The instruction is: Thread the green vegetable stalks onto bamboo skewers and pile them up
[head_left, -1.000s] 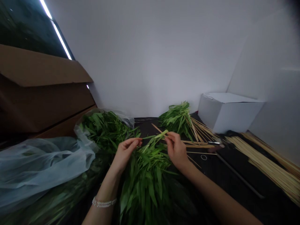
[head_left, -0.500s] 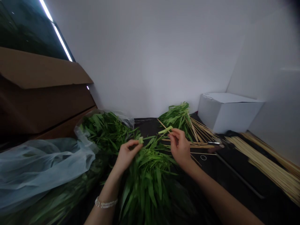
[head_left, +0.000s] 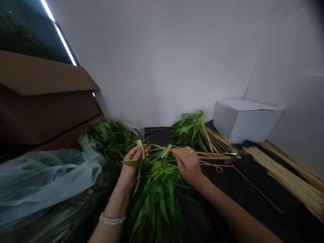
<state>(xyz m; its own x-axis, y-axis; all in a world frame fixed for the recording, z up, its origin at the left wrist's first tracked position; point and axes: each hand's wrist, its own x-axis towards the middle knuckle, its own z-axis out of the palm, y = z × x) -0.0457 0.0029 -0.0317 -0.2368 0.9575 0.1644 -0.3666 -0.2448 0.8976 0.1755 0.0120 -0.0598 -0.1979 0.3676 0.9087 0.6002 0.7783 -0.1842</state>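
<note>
My left hand [head_left: 133, 158] is closed on a leafy green stem [head_left: 140, 148], its pale cut end sticking up between thumb and fingers. In my right hand [head_left: 188, 163] is a thin bamboo skewer [head_left: 159, 147], its tip pointing left toward that stem. A short piece of green stem [head_left: 166, 152] is threaded across the skewer near my fingers. Below both hands lies a heap of long green leaves [head_left: 162, 199]. Behind my right hand sits a bunch of skewered greens [head_left: 189, 128], their sticks fanning out to the right.
On the left are a clear plastic bag [head_left: 48, 185], more leafy greens [head_left: 108, 138] and a cardboard box [head_left: 48, 108]. A white box [head_left: 249, 121] stands at the back right. Bundled skewers [head_left: 286, 179] lie at the right, with a small ring [head_left: 219, 169] on the dark surface.
My left hand has raised a leafy stem into clear view. My right hand has turned over and moved left, bringing the skewer tip close to that stem.
</note>
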